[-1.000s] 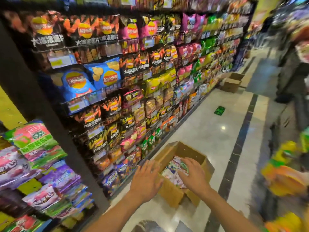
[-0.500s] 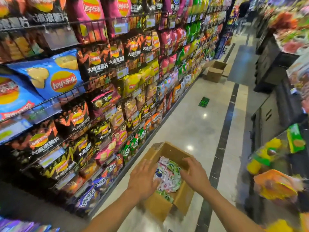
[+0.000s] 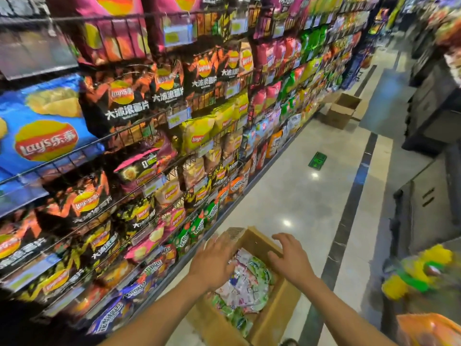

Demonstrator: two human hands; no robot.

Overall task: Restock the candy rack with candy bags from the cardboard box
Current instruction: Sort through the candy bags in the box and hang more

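An open cardboard box (image 3: 279, 313) stands on the floor at the foot of the snack shelves. It holds several candy bags (image 3: 247, 283) in white, pink and green wrappers. My left hand (image 3: 213, 262) lies flat over the box's left edge, its straight fingers reaching onto the bags. My right hand (image 3: 290, 259) hovers over the box's right rim with loosely bent fingers and holds nothing. The candy rack is out of view.
Wire shelves of crisp bags (image 3: 139, 136) fill the left side down the aisle. A second open cardboard box (image 3: 340, 111) sits farther along the floor. Dark cabinets (image 3: 429, 208) and blurred yellow-green goods (image 3: 419, 273) line the right. Polished floor (image 3: 299, 186) runs between.
The view has swung right and closer, so the candy rack at lower left has left the frame. My right hand has shifted off the bags toward the box's right rim.
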